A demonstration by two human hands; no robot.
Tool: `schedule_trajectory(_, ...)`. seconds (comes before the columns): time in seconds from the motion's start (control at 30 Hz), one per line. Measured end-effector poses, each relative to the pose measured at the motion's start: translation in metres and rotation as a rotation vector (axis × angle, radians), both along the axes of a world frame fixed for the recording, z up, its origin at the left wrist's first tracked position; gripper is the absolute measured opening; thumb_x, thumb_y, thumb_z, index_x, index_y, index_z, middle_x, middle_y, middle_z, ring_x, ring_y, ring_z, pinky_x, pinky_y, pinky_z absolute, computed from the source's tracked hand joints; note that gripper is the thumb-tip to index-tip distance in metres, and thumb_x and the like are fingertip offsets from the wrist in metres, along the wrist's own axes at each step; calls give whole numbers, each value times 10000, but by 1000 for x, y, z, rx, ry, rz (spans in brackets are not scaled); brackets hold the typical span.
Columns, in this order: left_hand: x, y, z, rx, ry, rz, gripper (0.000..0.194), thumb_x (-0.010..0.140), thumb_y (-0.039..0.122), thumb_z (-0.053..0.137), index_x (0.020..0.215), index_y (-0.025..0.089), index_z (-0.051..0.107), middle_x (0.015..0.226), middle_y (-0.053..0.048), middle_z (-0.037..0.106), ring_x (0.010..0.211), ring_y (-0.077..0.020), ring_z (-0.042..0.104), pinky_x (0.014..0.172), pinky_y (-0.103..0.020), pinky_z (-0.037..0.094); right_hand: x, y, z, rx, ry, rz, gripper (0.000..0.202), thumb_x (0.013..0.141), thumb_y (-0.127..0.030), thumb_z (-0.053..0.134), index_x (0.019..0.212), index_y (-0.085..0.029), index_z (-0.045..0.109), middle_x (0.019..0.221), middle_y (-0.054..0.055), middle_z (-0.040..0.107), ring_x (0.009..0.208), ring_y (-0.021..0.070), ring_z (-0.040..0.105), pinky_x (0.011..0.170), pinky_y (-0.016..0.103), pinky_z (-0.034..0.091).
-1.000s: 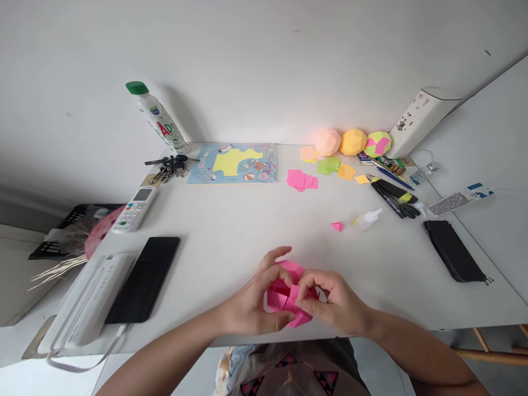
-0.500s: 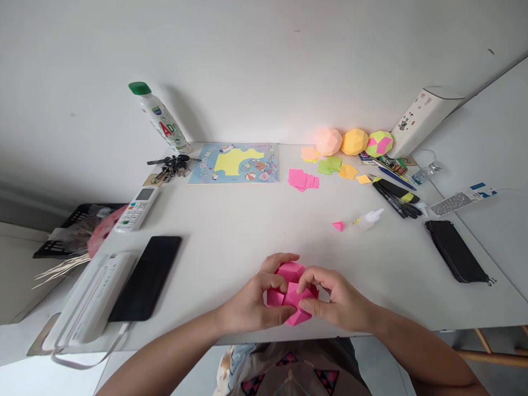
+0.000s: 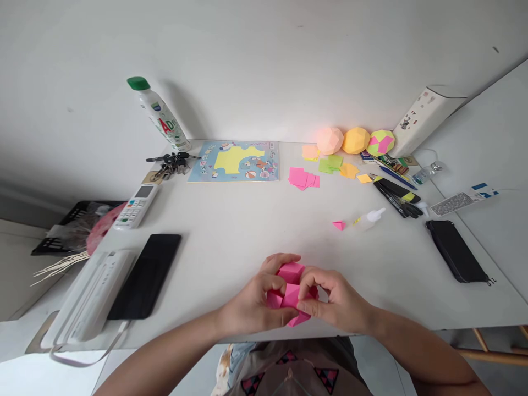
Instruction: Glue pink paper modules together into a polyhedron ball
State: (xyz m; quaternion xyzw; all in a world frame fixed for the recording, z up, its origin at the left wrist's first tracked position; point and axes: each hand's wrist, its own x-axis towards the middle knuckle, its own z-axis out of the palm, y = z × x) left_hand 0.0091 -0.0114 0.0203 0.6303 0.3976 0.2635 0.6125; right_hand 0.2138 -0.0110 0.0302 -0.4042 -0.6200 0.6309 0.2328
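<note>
Near the table's front edge I hold a pink folded-paper ball (image 3: 291, 272) between both hands. My left hand (image 3: 258, 300) wraps round its left side, fingers over the top and thumb along the lower face. From the right, my right hand (image 3: 334, 300) pinches a pink flap of it between thumb and index finger. The ball's underside and right side are partly hidden by my fingers. Farther up the table lies a small pink folded paper piece (image 3: 339, 225), beside a white glue bottle (image 3: 369, 219) on its side.
Pink paper squares (image 3: 303, 178), green slips (image 3: 330, 163) and finished paper balls (image 3: 357, 141) lie toward the wall. At right are a utility knife (image 3: 398, 190) and black pouch (image 3: 457, 251). A phone (image 3: 145, 276), remote (image 3: 137, 206) and bottle (image 3: 163, 118) stand or lie at left.
My right thumb and fingers have shifted slightly on the pink flap. Both hands keep hold of the ball in the same place. The view has moved a little.
</note>
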Motion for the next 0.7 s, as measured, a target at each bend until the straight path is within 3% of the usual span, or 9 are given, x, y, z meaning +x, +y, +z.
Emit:
schedule_trajectory(0.23, 0, -1, 0, 44, 12, -30, 85, 724, 228, 759, 719, 169, 699, 1416, -128, 413, 1314, -380, 389, 1011, -506, 433, -2, 0, 2, -21, -6, 14, 64, 799, -205, 657, 755, -188, 614, 824, 19, 579, 689, 137, 496, 638, 284, 426)
schedule_trajectory(0.33, -1, -4, -3, 51, -17, -33, 116, 750, 205, 740, 841, 183, 671, 1444, -128, 356, 1345, -375, 356, 969, -463, 479, -2, -1, 1, -19, 27, -2, 72, 774, -166, 662, 728, -187, 611, 808, 15, 573, 699, 140, 501, 648, 288, 426)
schedule_trajectory(0.43, -3, -4, -11, 68, -87, 20, 368, 748, 219, 762, 1051, 224, 554, 1489, -129, 243, 1419, -375, 230, 943, -436, 506, -1, -1, -2, 0, 119, -53, 114, 773, -150, 666, 698, -189, 588, 793, 8, 567, 722, 143, 501, 675, 294, 422)
schedule_trajectory(0.53, -6, -1, -21, 169, -127, 116, 786, 657, 309, 858, 1291, 281, 395, 1517, -125, 146, 1457, -379, 100, 1107, -526, 346, 1, 1, -5, -14, 244, -158, 166, 799, -188, 681, 690, -198, 556, 732, -14, 539, 682, 128, 483, 646, 276, 419)
schedule_trajectory(0.6, -6, 2, -27, 91, -172, 142, 905, 665, 364, 854, 1372, 308, 292, 1542, -133, 99, 1447, -369, 157, 1136, -546, 289, 2, 4, -5, -29, 322, -236, 212, 791, -229, 713, 681, -203, 534, 692, -32, 507, 636, 114, 461, 602, 258, 410)
schedule_trajectory(0.7, -5, 6, -32, -195, -249, 103, 971, 697, 453, 819, 1422, 309, 191, 1486, -171, 267, 1386, -366, 308, 1096, -562, 324, 3, 6, -6, -50, 392, -298, 269, 763, -291, 758, 677, -206, 519, 682, -40, 488, 630, 111, 461, 589, 251, 411)
